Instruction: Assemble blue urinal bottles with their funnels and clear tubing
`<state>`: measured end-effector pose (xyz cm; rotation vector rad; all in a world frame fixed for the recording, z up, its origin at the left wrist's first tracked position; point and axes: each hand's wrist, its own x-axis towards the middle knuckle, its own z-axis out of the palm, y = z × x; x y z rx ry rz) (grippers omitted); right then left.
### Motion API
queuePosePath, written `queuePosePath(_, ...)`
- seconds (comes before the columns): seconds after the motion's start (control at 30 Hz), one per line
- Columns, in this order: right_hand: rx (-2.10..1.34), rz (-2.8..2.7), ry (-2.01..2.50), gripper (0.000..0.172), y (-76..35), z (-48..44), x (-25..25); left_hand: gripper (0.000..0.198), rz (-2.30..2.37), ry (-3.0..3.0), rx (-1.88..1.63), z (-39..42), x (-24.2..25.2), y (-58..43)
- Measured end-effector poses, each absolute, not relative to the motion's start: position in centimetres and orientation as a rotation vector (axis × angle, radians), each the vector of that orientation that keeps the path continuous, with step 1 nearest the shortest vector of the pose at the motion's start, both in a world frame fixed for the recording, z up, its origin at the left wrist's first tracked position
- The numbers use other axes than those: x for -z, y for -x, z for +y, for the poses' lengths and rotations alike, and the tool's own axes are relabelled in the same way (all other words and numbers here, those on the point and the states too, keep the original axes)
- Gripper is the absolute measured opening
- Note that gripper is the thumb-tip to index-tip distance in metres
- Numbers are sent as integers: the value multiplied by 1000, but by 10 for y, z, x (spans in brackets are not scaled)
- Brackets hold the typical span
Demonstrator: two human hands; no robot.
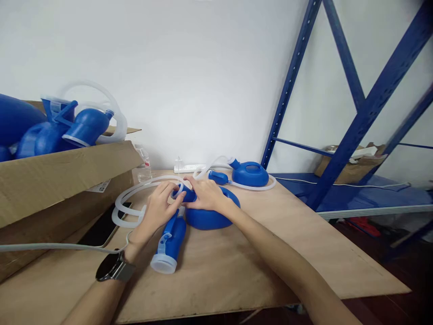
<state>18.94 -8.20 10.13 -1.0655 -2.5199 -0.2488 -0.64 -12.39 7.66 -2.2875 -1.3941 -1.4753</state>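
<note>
A flat blue plastic container [208,217] lies on the wooden board [257,253]. My right hand [204,195] rests on top of it, fingers closed on its blue neck [187,195]. My left hand [158,210] pinches the end of a white translucent hose [126,198] at that same neck. A blue funnel piece with a white cap [169,246] lies just below my left hand. A watch sits on my left wrist.
A second blue container [249,174] with hose lies further back. An open cardboard box [64,180] at left holds several blue parts. A water bottle [145,164], a white power strip [189,168] and blue shelving [358,117] stand behind and right.
</note>
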Motion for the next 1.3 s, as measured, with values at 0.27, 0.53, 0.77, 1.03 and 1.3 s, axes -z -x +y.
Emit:
queuePosePath(0.27, 274, -2523, 1006, 60, -190, -79, -97, 35, -1349, 2418, 1468, -116, -74, 10)
queuePosePath(0.53, 302, -2497, 967, 57, -189, -81, -97, 40, -1502, 2463, 1621, -123, -82, 8)
queuePosePath(0.77, 303, -2495, 882, 60, -192, -79, -93, 48, -1545, 2708, 1845, -118, -84, 10)
queuePosePath(1.03, 305, -2487, 1056, 55, -208, -71, -98, 27, -1496, 2363, 1877, -119, -80, 13)
queuePosePath(1.3, 439, -2350, 1002, 62, -236, -77, -94, 35, -1480, 3057, 1016, -124, -81, 22)
